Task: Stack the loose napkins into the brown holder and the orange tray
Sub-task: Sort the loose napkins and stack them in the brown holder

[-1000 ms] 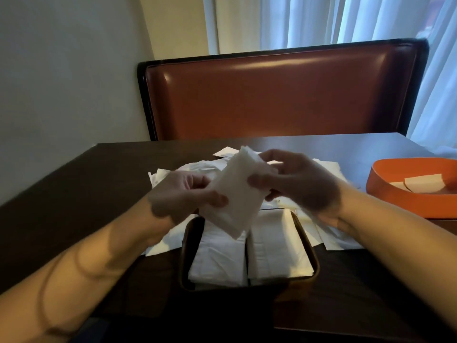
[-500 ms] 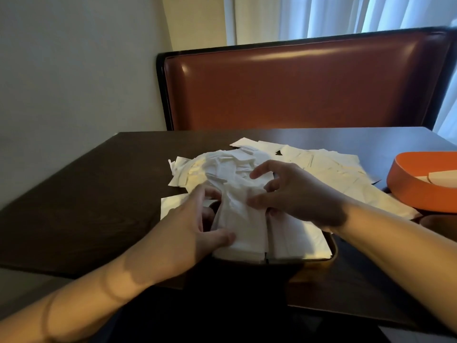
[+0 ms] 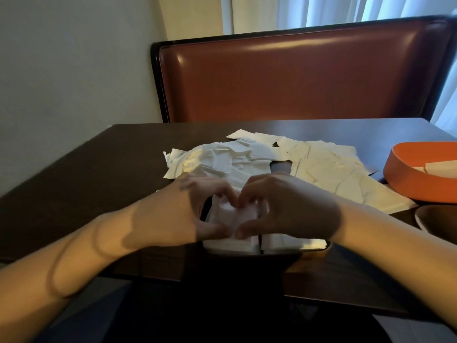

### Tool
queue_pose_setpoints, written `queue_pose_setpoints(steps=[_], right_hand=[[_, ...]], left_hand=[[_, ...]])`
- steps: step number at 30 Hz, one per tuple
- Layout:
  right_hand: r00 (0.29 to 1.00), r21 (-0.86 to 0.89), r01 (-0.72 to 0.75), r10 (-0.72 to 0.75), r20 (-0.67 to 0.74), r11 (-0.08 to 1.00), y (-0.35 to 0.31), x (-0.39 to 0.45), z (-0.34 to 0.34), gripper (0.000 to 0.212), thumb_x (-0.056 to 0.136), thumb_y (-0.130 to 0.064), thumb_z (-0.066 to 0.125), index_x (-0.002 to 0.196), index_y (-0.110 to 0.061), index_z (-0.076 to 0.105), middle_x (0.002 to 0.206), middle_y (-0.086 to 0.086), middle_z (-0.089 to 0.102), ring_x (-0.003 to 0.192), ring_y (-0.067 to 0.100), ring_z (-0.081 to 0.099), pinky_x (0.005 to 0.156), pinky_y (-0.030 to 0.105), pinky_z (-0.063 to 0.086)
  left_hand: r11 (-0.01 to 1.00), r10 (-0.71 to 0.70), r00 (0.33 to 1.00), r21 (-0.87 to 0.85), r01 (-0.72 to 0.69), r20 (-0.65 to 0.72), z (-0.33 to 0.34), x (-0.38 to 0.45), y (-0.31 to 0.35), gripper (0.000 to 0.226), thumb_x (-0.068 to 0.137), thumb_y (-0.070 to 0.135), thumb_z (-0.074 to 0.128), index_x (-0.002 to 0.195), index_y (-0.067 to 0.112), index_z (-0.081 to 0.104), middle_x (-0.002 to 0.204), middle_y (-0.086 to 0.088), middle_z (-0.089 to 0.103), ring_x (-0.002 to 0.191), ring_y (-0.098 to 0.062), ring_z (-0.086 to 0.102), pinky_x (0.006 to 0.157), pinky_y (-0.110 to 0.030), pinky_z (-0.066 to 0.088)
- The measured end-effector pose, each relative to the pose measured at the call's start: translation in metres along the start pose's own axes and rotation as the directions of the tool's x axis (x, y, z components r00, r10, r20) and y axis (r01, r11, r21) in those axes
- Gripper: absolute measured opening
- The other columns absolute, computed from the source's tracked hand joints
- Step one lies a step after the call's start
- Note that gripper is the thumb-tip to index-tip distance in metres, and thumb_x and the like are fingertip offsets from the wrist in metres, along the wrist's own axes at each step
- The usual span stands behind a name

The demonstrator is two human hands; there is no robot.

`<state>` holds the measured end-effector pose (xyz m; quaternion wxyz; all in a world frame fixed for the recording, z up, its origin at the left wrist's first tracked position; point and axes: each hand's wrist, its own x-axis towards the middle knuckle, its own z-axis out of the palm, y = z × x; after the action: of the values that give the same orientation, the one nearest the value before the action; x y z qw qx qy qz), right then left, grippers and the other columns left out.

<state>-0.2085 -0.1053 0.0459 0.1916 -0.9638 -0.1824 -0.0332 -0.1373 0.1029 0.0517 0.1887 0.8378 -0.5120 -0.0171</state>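
Note:
The brown holder (image 3: 327, 245) stands at the near table edge with two stacks of white napkins side by side in it. My left hand (image 3: 176, 215) and my right hand (image 3: 293, 206) meet over the left stack (image 3: 230, 214). Fingers curl over its far side and thumbs grip its near side, holding the top napkins down in the compartment. The right stack (image 3: 291, 242) lies partly under my right wrist. Loose napkins (image 3: 321, 167) are spread in a heap behind the holder. The orange tray (image 3: 405, 179) sits at the right with a napkin (image 3: 440, 167) inside.
The dark wooden table (image 3: 99, 174) runs along a wall on the left. A red-brown booth seat back (image 3: 296, 78) rises behind the far edge. A dark round dish (image 3: 437, 219) shows partly at the right edge, just below the orange tray.
A folded napkin that both hands held up above the holder has come down onto the left stack. Both hands have closed round it from either side.

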Motion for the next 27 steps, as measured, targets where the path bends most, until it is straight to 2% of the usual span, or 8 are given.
queue_pose_setpoints(steps=[5, 8, 10, 12, 14, 17, 22, 27], right_hand=[[1.000, -0.022, -0.003, 0.003, 0.010, 1.000, 0.001, 0.004, 0.008, 0.047, 0.079, -0.057, 0.073, 0.115, -0.028, 0.069, 0.102, -0.014, 0.060, 0.084, 0.002, 0.050, 0.071, 0.016, 0.041], [1.000, -0.014, 0.002, -0.001, 0.015, 1.000, 0.000, 0.002, 0.011, 0.048, 0.079, -0.058, 0.072, 0.115, -0.027, 0.068, 0.104, -0.013, 0.059, 0.089, 0.002, 0.051, 0.075, 0.020, 0.043], [1.000, 0.017, -0.025, 0.024, 0.005, 1.000, 0.000, -0.001, 0.009, 0.047, 0.078, -0.057, 0.071, 0.113, -0.025, 0.070, 0.104, -0.012, 0.062, 0.088, 0.003, 0.056, 0.077, 0.020, 0.048], [0.985, 0.151, -0.100, 0.119, -0.125, 0.983, 0.001, -0.006, 0.002, 0.036, 0.080, -0.049, 0.072, 0.101, -0.020, 0.074, 0.093, -0.009, 0.070, 0.079, 0.004, 0.065, 0.073, 0.022, 0.054], [0.931, 0.320, -0.217, 0.295, -0.218, 0.922, 0.005, -0.011, -0.007, 0.023, 0.083, -0.041, 0.072, 0.083, -0.018, 0.074, 0.072, -0.004, 0.072, 0.061, 0.005, 0.068, 0.062, 0.022, 0.056], [0.897, 0.406, -0.394, 0.442, -0.026, 0.825, 0.004, -0.015, -0.018, 0.033, 0.088, -0.039, 0.068, 0.071, -0.011, 0.070, 0.057, 0.002, 0.069, 0.042, 0.010, 0.062, 0.047, 0.018, 0.049], [0.853, 0.554, -0.511, 0.466, 0.233, 0.658, -0.004, -0.010, -0.012, 0.036, 0.089, -0.032, 0.070, 0.091, 0.004, 0.072, 0.066, 0.011, 0.072, 0.042, 0.017, 0.057, 0.038, 0.024, 0.044], [0.838, 0.658, -0.519, 0.477, 0.265, 0.546, -0.006, -0.010, -0.012, 0.033, 0.086, -0.025, 0.074, 0.091, 0.007, 0.071, 0.067, 0.013, 0.069, 0.043, 0.016, 0.052, 0.034, 0.022, 0.039]], left_hand=[[0.992, -0.007, 1.000, -0.128, 0.010, 0.020, 0.008, 0.000, -0.005, 0.038, 0.074, 0.038, 0.081, 0.107, 0.025, 0.068, 0.101, 0.014, 0.068, 0.101, -0.004, 0.062, 0.086, -0.033, 0.048], [0.993, 0.008, 1.000, -0.122, -0.005, 0.022, 0.014, -0.005, -0.008, 0.037, 0.077, 0.046, 0.074, 0.108, 0.028, 0.066, 0.121, 0.017, 0.065, 0.118, -0.001, 0.058, 0.105, -0.036, 0.041], [0.992, -0.004, 1.000, -0.124, 0.002, -0.010, 0.015, -0.010, -0.007, 0.037, 0.080, 0.052, 0.069, 0.110, 0.032, 0.065, 0.128, 0.023, 0.060, 0.124, 0.003, 0.051, 0.110, -0.025, 0.035], [0.985, -0.084, 0.987, -0.159, 0.062, -0.136, 0.010, -0.016, -0.002, 0.030, 0.082, 0.056, 0.067, 0.105, 0.037, 0.067, 0.116, 0.025, 0.061, 0.113, 0.005, 0.055, 0.093, -0.009, 0.041], [0.962, -0.232, 0.940, -0.201, 0.184, -0.250, -0.002, -0.020, 0.004, 0.023, 0.079, 0.056, 0.063, 0.094, 0.039, 0.070, 0.094, 0.021, 0.068, 0.084, 0.002, 0.063, 0.069, -0.008, 0.047], [0.892, -0.414, 0.905, -0.243, 0.382, -0.097, -0.016, -0.017, 0.004, 0.039, 0.075, 0.064, 0.059, 0.080, 0.029, 0.077, 0.066, 0.004, 0.070, 0.048, -0.008, 0.057, 0.048, -0.012, 0.041], [0.831, -0.472, 0.866, -0.243, 0.500, 0.166, -0.016, -0.005, 0.009, 0.056, 0.070, 0.071, 0.055, 0.088, 0.023, 0.078, 0.062, -0.004, 0.070, 0.043, -0.009, 0.050, 0.057, -0.018, 0.045], [0.787, -0.457, 0.869, -0.369, 0.495, 0.191, -0.017, -0.001, 0.009, 0.039, 0.072, 0.055, 0.070, 0.081, 0.018, 0.077, 0.059, -0.003, 0.067, 0.044, -0.011, 0.046, 0.060, -0.027, 0.040]])
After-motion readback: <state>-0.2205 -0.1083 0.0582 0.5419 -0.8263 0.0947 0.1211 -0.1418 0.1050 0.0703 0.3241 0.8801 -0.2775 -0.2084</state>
